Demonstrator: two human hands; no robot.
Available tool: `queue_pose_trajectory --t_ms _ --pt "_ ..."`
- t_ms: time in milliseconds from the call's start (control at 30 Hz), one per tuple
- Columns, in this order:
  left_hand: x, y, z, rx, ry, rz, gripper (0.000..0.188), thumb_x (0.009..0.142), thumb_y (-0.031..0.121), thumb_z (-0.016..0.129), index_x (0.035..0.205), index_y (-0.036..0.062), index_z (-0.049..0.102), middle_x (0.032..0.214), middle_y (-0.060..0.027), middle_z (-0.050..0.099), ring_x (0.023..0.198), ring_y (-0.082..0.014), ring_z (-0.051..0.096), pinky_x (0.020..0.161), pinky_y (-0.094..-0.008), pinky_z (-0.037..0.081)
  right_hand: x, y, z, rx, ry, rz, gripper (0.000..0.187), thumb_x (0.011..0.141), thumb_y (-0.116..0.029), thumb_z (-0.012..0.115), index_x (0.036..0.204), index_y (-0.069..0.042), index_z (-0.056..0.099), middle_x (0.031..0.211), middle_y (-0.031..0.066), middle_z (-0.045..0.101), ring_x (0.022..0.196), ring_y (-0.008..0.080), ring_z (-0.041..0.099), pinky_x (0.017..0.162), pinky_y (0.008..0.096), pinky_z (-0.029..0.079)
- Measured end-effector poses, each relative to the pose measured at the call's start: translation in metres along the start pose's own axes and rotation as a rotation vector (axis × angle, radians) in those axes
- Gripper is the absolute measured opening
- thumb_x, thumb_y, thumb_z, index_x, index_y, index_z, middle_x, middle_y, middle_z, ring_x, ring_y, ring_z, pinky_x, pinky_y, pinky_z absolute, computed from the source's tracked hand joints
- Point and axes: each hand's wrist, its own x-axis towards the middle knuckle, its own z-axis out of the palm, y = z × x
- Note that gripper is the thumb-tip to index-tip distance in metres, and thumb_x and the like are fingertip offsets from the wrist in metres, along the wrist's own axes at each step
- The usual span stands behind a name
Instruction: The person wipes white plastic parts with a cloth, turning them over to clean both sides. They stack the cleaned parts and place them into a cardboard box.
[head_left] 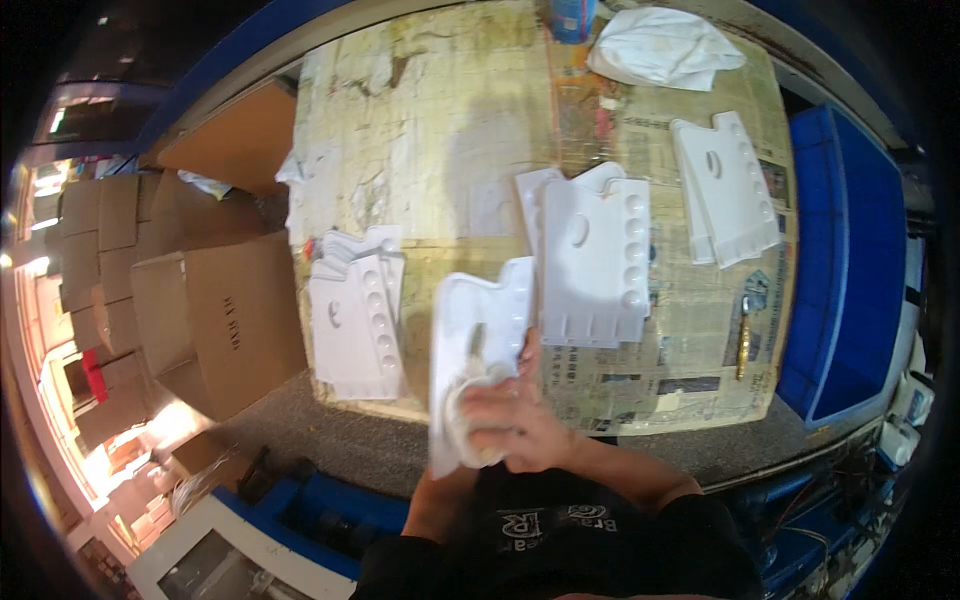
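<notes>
In front of my body a white plastic paint palette (455,330) is held up, tilted, with a thumb hole and small wells along one edge. My left hand (530,352) grips it from behind; most of that hand is hidden, with fingers showing at the right edge. A bunched white cloth (465,415) is pressed to the palette's face by my right hand (510,420), whose fingers are closed around it. Just beyond lies a stack of white palettes (595,265). Another stack of palettes (350,330) lies to the left, and more palettes (728,190) rest at the right.
The worktable (420,140) is covered with worn paper and tape. A knife-like yellow tool (743,340) lies at its right. At the far edge are a white cloth bundle (665,48) and a blue container (573,20). A blue crate (850,260) stands right, an open cardboard box (235,320) left.
</notes>
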Motion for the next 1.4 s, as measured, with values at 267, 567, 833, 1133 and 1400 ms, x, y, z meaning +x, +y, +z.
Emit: queue_pose_trajectory --t_ms 267,567,833,1133,1400 --pt "0.037 0.001 0.021 0.075 -0.232 -0.188 0.053 0.092 0.053 0.047 0.103 0.0009 0.049 0.081 -0.0113 0.049 0.075 -0.0241 0.052 0.060 -0.0373 0.045 0.058 0.005 0.028 -0.364 -0.194 0.056 0.054 0.079 -0.011 0.062 0.131 -0.023 0.056 0.147 0.0008 0.045 0.140 0.0233 0.036 0.100 0.0392 0.036" --pt "0.028 -0.003 0.034 -0.086 -0.057 -0.093 0.053 0.092 0.053 0.047 0.103 0.0013 0.049 0.082 -0.0110 0.048 0.075 -0.0239 0.051 0.059 -0.0369 0.044 0.040 0.016 0.008 -0.280 0.014 0.378 0.066 0.074 -0.006 0.059 0.139 -0.016 0.049 0.150 0.0086 0.039 0.140 0.0341 0.033 0.105 0.0452 0.033" --pt "0.024 -0.007 0.039 -0.159 0.024 -0.063 0.053 0.092 0.053 0.046 0.103 0.0016 0.049 0.082 -0.0108 0.048 0.074 -0.0237 0.050 0.058 -0.0366 0.043 0.074 0.027 0.015 -0.320 -0.185 0.241 0.052 0.081 -0.028 0.058 0.132 -0.018 0.057 0.145 0.0103 0.046 0.141 0.0341 0.033 0.100 0.0545 0.030" --pt "0.020 -0.013 0.045 -0.180 0.064 -0.059 0.053 0.092 0.054 0.046 0.103 0.0019 0.048 0.082 -0.0105 0.047 0.074 -0.0234 0.049 0.058 -0.0362 0.043 0.087 0.011 0.014 -0.280 -0.105 0.002 0.053 0.076 -0.018 0.065 0.128 -0.019 0.057 0.144 0.0020 0.047 0.141 0.0274 0.035 0.106 0.0443 0.034" --pt "0.019 -0.012 0.046 -0.189 0.101 -0.075 0.053 0.091 0.054 0.046 0.103 0.0022 0.048 0.082 -0.0103 0.047 0.073 -0.0232 0.048 0.057 -0.0358 0.042 0.085 0.022 0.017 -0.127 -0.034 0.012 0.054 0.077 -0.010 0.064 0.130 -0.014 0.056 0.135 0.0065 0.051 0.139 0.0315 0.037 0.102 0.0478 0.042"
